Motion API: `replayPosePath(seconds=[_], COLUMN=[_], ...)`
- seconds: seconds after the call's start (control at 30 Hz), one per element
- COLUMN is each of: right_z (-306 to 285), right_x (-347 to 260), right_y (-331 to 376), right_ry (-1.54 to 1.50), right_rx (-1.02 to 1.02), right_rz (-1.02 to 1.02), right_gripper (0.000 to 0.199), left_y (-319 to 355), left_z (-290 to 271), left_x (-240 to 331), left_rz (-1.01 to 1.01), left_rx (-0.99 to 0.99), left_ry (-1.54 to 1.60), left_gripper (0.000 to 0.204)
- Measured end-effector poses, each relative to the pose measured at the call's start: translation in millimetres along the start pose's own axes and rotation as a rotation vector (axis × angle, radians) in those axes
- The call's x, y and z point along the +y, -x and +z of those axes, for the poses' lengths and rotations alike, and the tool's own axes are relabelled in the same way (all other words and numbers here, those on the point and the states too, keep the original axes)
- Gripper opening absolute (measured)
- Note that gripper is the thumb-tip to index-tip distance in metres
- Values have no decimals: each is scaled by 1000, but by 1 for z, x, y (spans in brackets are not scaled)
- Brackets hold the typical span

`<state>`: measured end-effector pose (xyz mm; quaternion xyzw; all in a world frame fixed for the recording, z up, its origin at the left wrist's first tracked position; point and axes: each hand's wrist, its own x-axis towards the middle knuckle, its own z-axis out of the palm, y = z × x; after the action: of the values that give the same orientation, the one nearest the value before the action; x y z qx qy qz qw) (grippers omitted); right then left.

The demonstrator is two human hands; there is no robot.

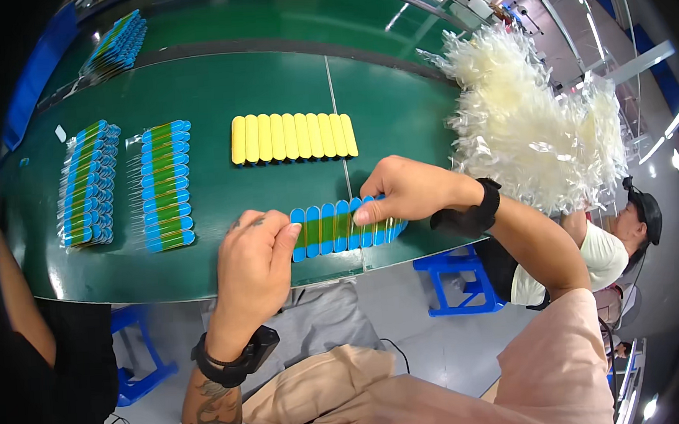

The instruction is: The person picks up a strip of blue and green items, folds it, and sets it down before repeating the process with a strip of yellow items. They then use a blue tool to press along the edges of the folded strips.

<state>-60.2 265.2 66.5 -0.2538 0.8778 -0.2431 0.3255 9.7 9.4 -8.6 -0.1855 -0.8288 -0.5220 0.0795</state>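
Note:
A row of several blue, green and yellow flat sticks [333,228] lies side by side near the front edge of the green table [210,88]. My left hand [254,266] presses its thumb against the left end of this row. Resting on the right part of the row, my right hand [407,189] has its fingers curled over the sticks. The two hands squeeze the row between them. A black band sits on each wrist.
A row of yellow sticks [293,136] lies further back. Two packed rows of blue-green sticks [165,184] [86,183] lie left, and another batch [116,43] far back left. A heap of clear plastic sleeves [534,125] fills the right. Another person [617,243] sits right; blue stools below.

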Motion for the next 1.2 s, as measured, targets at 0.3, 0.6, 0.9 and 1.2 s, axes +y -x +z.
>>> replayPosePath(seconds=[0.3,0.6,0.9,1.2], right_z=[20,17,38,96], right_x=[-4,-8,28,3], right_y=[3,41,55,105], right_ry=[-28,369,555,642], right_rx=[247,217,542,634], right_rz=[131,-189,-448,-645], right_gripper=[40,58,33,20], left_y=[-9,-10,10,60], left_z=[3,-15,0,-21], left_x=[7,2,-9,10], left_rz=[-195,217,426,645], left_rx=[-27,-163,-69,-116], left_ry=[154,-107,-372,-405], left_gripper=[19,36,24,18])
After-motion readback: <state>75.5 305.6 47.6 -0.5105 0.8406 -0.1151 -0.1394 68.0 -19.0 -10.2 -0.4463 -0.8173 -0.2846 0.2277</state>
